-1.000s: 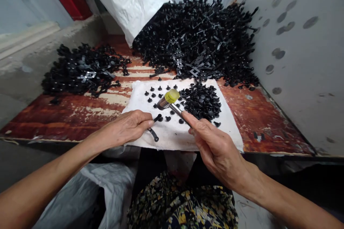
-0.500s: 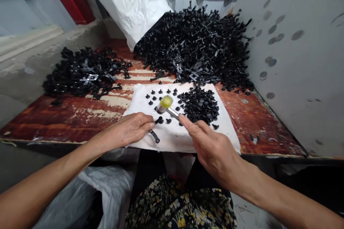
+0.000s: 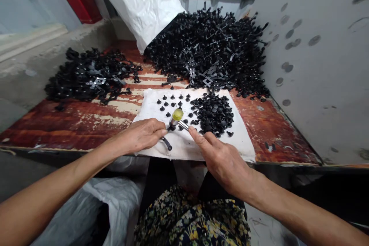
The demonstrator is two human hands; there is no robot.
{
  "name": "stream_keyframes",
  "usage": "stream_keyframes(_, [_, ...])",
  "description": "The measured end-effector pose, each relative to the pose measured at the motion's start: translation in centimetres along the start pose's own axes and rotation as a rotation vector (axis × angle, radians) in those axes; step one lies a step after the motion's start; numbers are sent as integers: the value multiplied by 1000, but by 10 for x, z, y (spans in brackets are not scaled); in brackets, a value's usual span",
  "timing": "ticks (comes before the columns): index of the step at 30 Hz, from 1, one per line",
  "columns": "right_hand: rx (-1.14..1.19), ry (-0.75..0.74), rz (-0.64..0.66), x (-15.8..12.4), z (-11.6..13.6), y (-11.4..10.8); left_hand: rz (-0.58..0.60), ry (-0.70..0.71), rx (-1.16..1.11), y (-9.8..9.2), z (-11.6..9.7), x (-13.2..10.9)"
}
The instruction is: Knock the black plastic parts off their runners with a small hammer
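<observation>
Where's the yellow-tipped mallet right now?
Head view: the mallet is over the white cloth, handle in the right hand, head by the fingertips of the left hand, left of the black stud heap.

A cloth [image 3: 184,148] lies on the bench [image 3: 259,130], small parts [image 3: 213,113] on it (rivets, perhaps), one heap [image 3: 207,54] behind, another heap [image 3: 89,77] left

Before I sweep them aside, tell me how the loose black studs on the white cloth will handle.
The loose black studs look like light, stiff plastic. Their domed heads suggest they would tip and roll easily when pushed. The heaped ones on the white cloth would probably slide apart rather than move as one mass.
</observation>
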State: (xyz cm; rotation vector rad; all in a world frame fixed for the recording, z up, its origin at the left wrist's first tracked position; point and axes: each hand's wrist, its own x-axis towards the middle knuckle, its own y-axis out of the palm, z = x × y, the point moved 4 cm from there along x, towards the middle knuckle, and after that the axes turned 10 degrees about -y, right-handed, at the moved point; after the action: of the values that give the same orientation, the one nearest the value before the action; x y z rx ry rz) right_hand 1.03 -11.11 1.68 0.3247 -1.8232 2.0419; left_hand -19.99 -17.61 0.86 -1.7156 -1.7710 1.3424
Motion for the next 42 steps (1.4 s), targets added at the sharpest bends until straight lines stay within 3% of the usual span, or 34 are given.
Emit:
stream_keyframes(2, [30,13,-38,0,-2,0,-4,4,10,0,1,2])
stream_keyframes(4, [135,40,-204,0,-4,-7,-49,-29,-34,-4,3,2])
stream_keyframes(7, [366,147,-347,0,-9,-12,-198,-146,-242,-15,9,0])
stream_keyframes(9, [540,297,-336,-1,-14,-7,-295,-186,-387,-21,11,-3])
stream_keyframes(12, [714,483,-331,-6,-20,3,-311,-206,-494,-24,10,-3])
stream_keyframes(18, [827,557,-320,-15,-19,15,-217,-267,-701,-26,15,7])
stream_keyframes(27, [887,633,-312,-26,-19,29,-297,-269,-605,-21,23,20])
stream_keyframes(36, [849,590,-324,-27,-16,27,-301,-330,-436,-23,9,22])
stream_keyframes(42, [839,590,-320,-27,-18,26,-320,-277,-397,-20,18,27])
